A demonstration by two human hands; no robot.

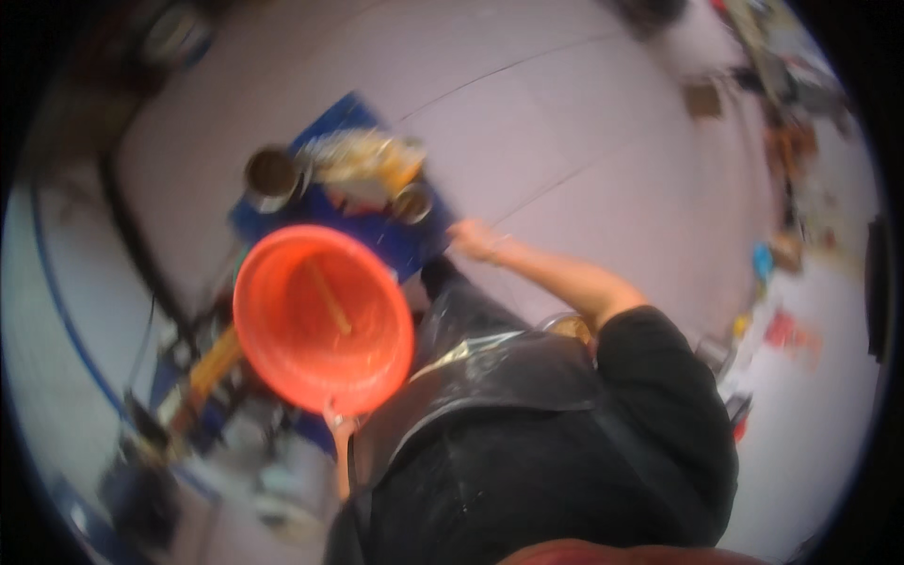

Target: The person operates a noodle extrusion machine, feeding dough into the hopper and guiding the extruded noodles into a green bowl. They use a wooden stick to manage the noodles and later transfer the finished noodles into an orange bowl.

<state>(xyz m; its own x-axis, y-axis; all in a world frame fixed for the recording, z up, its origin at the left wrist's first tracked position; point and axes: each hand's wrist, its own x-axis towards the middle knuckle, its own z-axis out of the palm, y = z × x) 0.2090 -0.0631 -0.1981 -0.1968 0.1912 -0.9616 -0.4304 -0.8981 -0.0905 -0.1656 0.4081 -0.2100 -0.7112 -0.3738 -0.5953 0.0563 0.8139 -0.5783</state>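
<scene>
My left hand [341, 426] grips the near rim of a round orange plastic basin [381, 353], which is tilted so that its inside faces up to me. A pale, stick-like strip [328, 297] shows inside it; blur hides whether it is an object or a mark. My right hand [474, 240] looks closed in a loose fist, with nothing seen sticking out of it. It is beside the right edge of a low blue table or stand [344, 115], and I cannot tell whether it touches it.
On the blue surface are an open tin [271, 177], a smaller can [412, 202] and a yellowish clear plastic bag [367, 158]. Blurred tools and a wooden piece [215, 358] lie to the left. A cardboard box [702, 101] and scattered goods line the right. Another round container [570, 326] stands by my right arm.
</scene>
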